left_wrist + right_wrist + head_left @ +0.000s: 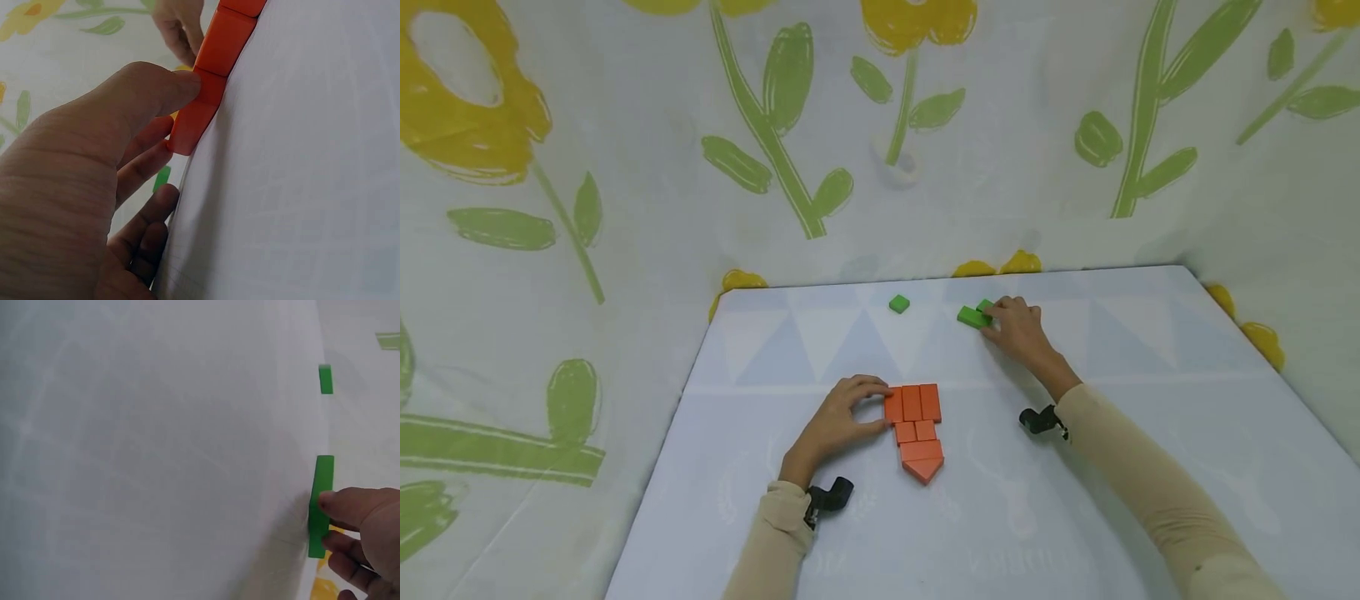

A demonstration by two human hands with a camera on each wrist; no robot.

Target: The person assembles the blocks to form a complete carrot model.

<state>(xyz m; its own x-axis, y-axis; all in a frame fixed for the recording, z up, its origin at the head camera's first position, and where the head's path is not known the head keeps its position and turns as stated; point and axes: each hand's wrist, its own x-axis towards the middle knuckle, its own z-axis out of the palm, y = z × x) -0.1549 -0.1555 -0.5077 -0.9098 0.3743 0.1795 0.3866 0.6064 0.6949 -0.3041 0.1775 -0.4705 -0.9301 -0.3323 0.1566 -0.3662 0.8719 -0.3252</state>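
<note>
Orange blocks lie flat together on the table in a pointed shape. Three upright rectangular ones form its far row, smaller ones follow, and a triangular block (922, 470) makes the near tip. My left hand (838, 421) pinches the leftmost orange block (893, 405) of the far row, thumb on the near end and fingers at the far end. Toward the table's far edge, my right hand (1021, 330) pinches a green rectangular block (973, 317). Its fingertips also reach a smaller green block (985, 306) just behind, partly hidden by the hand.
A single green block (898, 304) lies near the far edge, left of the right hand. The pale table (760, 517) has a triangle pattern along its far side. A flower-printed sheet (1000, 167) hangs behind and at the sides.
</note>
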